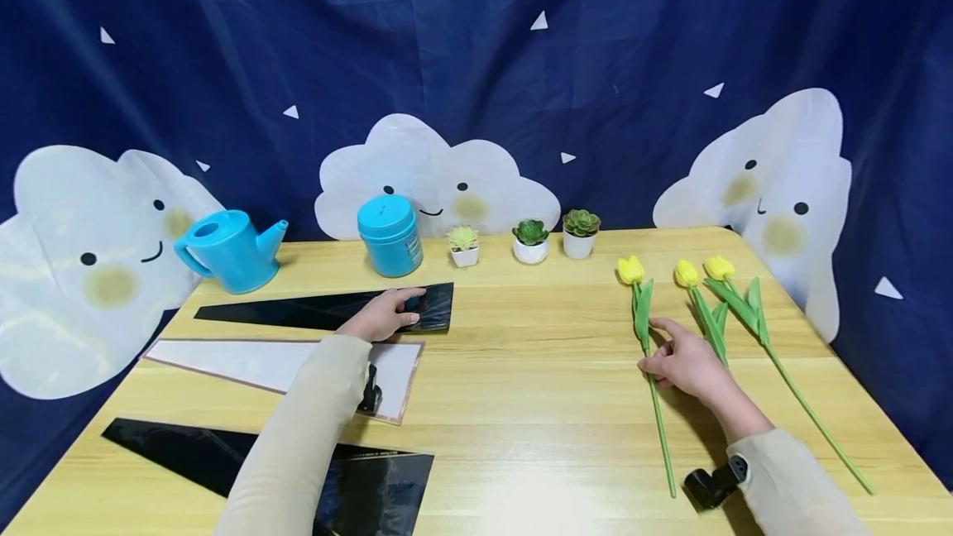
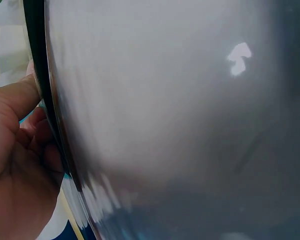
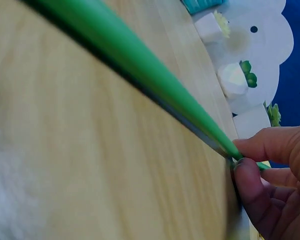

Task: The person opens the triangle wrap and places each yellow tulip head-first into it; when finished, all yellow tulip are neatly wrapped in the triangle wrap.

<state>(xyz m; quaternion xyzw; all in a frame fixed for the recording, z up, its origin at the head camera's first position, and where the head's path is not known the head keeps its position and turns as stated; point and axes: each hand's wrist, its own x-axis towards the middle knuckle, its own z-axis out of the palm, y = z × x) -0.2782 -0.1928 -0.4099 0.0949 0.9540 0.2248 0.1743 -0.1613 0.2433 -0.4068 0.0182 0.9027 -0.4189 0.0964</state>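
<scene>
On the right, my right hand (image 1: 685, 360) pinches the green stem (image 3: 155, 82) of a yellow artificial tulip (image 1: 630, 270) between thumb and fingertips, below its leaf. The tulip's lower stem reaches toward the table's front. Two more yellow tulips (image 1: 686, 274) (image 1: 719, 267) lie just right of it. My left hand (image 1: 380, 315) rests on the wide end of the rear black tapered flower-wrapping sleeve (image 1: 283, 310), index finger extended and thumb apart. Up close in the left wrist view, a glossy sheet (image 2: 165, 100) fills most of the picture beside the left hand (image 2: 20, 145).
Under my left forearm lie a white sleeve (image 1: 231, 358) and another black sleeve (image 1: 387, 490). Along the back stand a blue watering can (image 1: 234, 255), a blue lidded canister (image 1: 390, 238) and three small potted succulents (image 1: 464, 246) (image 1: 530, 242) (image 1: 580, 234). A dark blue cloud-print curtain (image 1: 476, 40) hangs behind.
</scene>
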